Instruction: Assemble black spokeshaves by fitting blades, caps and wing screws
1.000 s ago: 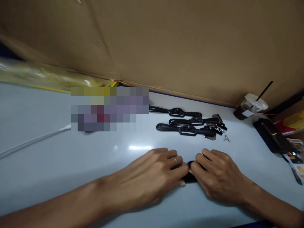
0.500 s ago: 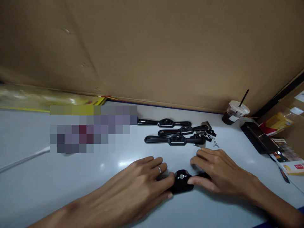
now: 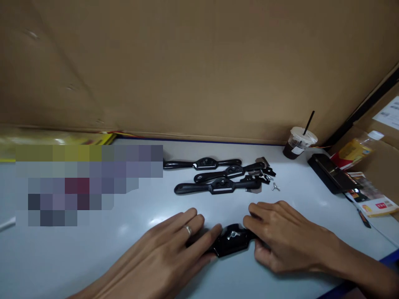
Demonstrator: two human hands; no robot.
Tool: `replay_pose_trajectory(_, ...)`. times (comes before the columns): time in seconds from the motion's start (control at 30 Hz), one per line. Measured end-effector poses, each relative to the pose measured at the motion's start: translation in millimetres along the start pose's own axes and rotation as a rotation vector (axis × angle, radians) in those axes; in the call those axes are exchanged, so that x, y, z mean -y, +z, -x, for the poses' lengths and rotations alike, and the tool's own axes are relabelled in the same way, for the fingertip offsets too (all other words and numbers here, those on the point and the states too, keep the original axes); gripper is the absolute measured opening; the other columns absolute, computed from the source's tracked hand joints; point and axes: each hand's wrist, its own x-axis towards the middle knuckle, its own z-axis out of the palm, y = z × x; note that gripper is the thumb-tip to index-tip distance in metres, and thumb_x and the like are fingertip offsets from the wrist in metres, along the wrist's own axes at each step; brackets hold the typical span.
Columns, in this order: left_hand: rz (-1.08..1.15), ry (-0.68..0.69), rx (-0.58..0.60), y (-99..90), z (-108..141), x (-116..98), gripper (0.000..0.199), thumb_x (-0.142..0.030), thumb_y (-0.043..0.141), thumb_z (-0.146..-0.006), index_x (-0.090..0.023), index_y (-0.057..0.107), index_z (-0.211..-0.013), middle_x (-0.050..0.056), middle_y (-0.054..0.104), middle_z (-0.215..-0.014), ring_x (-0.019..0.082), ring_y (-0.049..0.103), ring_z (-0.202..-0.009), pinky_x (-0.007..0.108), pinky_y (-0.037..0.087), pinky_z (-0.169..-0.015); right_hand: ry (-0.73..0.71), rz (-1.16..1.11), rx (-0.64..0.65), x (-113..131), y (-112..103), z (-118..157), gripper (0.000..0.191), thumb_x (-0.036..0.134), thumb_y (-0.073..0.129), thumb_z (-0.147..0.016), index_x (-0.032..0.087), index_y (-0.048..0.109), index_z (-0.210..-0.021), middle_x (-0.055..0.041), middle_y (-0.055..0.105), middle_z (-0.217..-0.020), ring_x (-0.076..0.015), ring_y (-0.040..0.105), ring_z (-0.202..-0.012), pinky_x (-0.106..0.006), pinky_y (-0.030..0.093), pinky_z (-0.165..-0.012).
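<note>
Close to me on the pale table is a black spokeshave with a silver wing screw at its middle. My left hand is closed around its left handle, the index finger lying along the edge of the body. Around the right handle, my right hand has its fingers curled; most of that handle is hidden. Beyond my hands lie three more black spokeshave bodies, the nearest one matte. At their right ends are loose blades, black cap pieces and small silver wing screws.
A lidded plastic cup with a straw stands at the back right. Near it are a black case, a yellow-labelled bottle and a printed packet. Yellow plastic packaging lies at the back left. A cardboard wall rises behind the table.
My right thumb has left the spokeshave's body, and the right fingers now close round its handle. The spokeshave is slightly tilted, and its wing screw sits at a different angle. The view has shifted right.
</note>
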Motion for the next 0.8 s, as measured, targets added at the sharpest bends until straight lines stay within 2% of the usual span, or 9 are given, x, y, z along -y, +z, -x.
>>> replay_pose_trajectory(0.1,0.033,-0.036,-0.021,0.8,1.7,2.1,0.030,-0.025,0.036,-0.113,-0.017,0.064,-0.118,0.004,0.063,-0.084,0.018,0.058,-0.072,0.030,0.048,-0.060,0.032,0.043,-0.023,1.9,2.9,-0.3,0.018,0.017,0.055,-0.087,0.018,0.062,-0.104,-0.0055,0.069,-0.099,-0.0175,0.058,-0.072,-0.035,0.037,-0.070)
replay_pose_trajectory(0.17,0.045,-0.059,-0.025,1.6,2.8,3.2,0.028,-0.024,0.038,-0.112,-0.017,0.064,-0.120,0.004,0.062,-0.086,0.017,0.058,-0.075,0.028,0.049,-0.064,0.050,0.057,-0.041,2.8,4.1,-1.2,0.018,0.016,0.053,-0.089,0.019,0.061,-0.106,-0.0051,0.069,-0.097,-0.0167,0.055,-0.068,-0.034,0.033,-0.066)
replay_pose_trajectory(0.4,0.108,-0.102,0.020,1.1,3.2,4.3,0.026,-0.027,0.040,-0.111,-0.018,0.065,-0.115,0.002,0.059,-0.085,0.016,0.057,-0.072,0.027,0.048,-0.060,0.047,0.026,-0.077,1.8,3.7,-4.8,0.014,0.016,0.052,-0.093,0.019,0.061,-0.104,-0.0063,0.068,-0.098,-0.0166,0.053,-0.072,-0.033,0.028,-0.064)
replay_pose_trajectory(0.6,0.173,-0.161,0.136,-0.2,7.4,6.8,0.020,-0.021,0.045,-0.107,-0.020,0.062,-0.118,0.003,0.059,-0.089,0.018,0.058,-0.076,0.028,0.050,-0.063,0.073,0.019,-0.080,-0.3,5.8,-6.4,0.013,0.016,0.052,-0.093,0.020,0.061,-0.101,-0.0048,0.067,-0.097,-0.0164,0.053,-0.074,-0.033,0.026,-0.065)
replay_pose_trajectory(0.8,0.206,-0.196,0.188,1.9,9.0,8.4,0.020,-0.018,0.046,-0.107,-0.022,0.063,-0.117,0.003,0.059,-0.091,0.018,0.057,-0.080,0.028,0.050,-0.067,0.076,0.010,-0.069,-1.4,8.8,-5.9,0.015,0.017,0.052,-0.092,0.019,0.062,-0.103,-0.0059,0.066,-0.096,-0.0173,0.053,-0.073,-0.034,0.020,-0.062)
